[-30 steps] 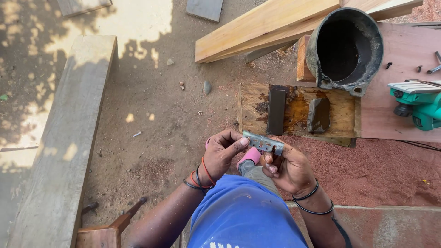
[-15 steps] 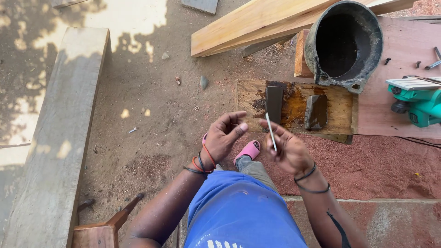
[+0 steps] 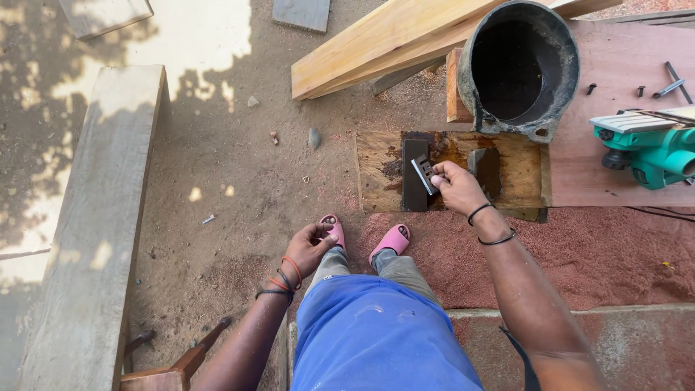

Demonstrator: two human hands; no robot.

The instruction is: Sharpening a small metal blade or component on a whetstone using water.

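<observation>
Our right hand (image 3: 457, 190) pinches a small metal planer blade (image 3: 423, 172) against the dark sharpening stone (image 3: 413, 190) near the wooden board's (image 3: 376, 170) left edge. Our left hand (image 3: 310, 247), fingers loosely curled and holding nothing, rests at the knee.

Outdoors, sandy ground (image 3: 217, 166) w/ dappled sun; red sawdust (image 3: 615, 253) at right; concrete slab (image 3: 94, 232) left; planks (image 3: 391, 36) up top.

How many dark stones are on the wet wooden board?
2. One long dark stone lies at the board's left side, under the metal blade in the right hand. A shorter one lies right of that hand.
</observation>
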